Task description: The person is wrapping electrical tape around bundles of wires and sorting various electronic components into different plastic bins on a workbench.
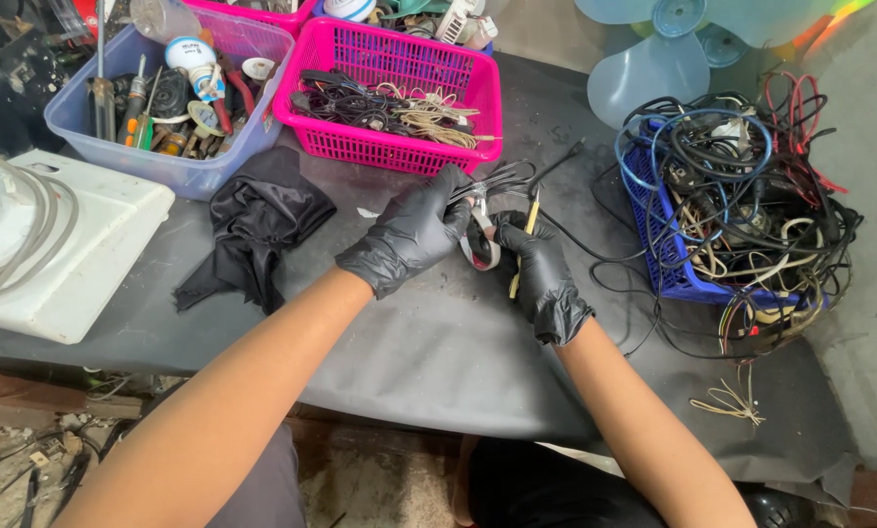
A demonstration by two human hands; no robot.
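Both hands gloved in black, working mid-surface over the dark grey sheet. Left hand [411, 235]: grip pressed together on a bunch of thin black wires [502, 179] that fan out toward the pink basket. Right hand [544, 274]: grip closed around a small tool with red-and-white handles [479, 244], and a thin yellow-handled tool [530, 217] sticks up past the fingers. The tool's tip meets the wires between the two hands; can't tell exactly how it bites.

Around them: pink basket [414, 152] just behind the hands, holding coiled black and tan cords. Pale blue tub [164, 166] to the left with screwdrivers and small parts. Crumpled black cloth [257, 230] lies beside the left hand on the surface [438, 342]. White appliance housing [67, 244] at far left. Blue basket [668, 264] to the right, overflowing with tangled cables. Light blue fan blade [653, 68] behind it.
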